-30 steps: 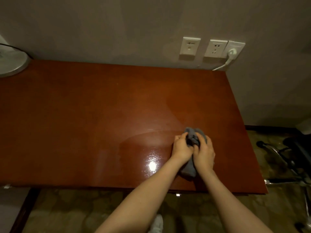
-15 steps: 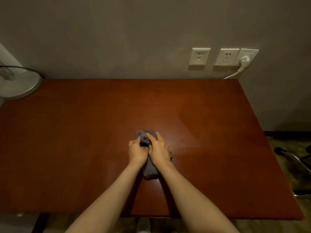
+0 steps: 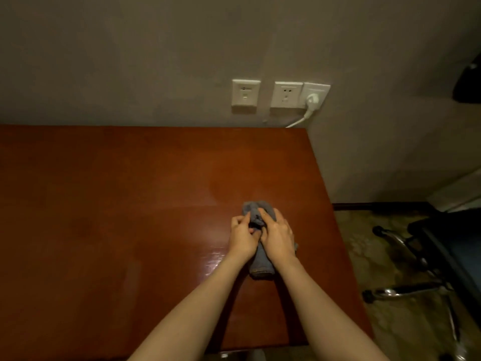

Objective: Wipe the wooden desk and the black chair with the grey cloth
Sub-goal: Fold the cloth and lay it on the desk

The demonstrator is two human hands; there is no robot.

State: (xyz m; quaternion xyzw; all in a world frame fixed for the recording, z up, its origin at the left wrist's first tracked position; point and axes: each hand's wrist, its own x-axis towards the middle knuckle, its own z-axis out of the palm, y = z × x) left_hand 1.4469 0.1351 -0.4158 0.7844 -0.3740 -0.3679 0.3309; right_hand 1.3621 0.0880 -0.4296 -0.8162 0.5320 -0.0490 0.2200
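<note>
Grey cloth (image 3: 261, 268) shifts right across bench (image 3: 130, 204); left hand (image 3: 243, 239), right hand (image 3: 278, 238) both clench it, mid-wipe. Next likely: unwiped bench, then black chair (image 3: 442, 246).

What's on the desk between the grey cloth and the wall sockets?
Only bare wooden desk beyond the grey cloth, seen in the head view. A white cable hangs from the wall sockets to the desk's far edge.

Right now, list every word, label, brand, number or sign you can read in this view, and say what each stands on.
No text here can be read.
left wall plate: small dark marks, too blurred to read.
right socket plate: a faint line along its top edge, too blurred to read.
The grey cloth, wooden desk and black chair show no print.
</note>
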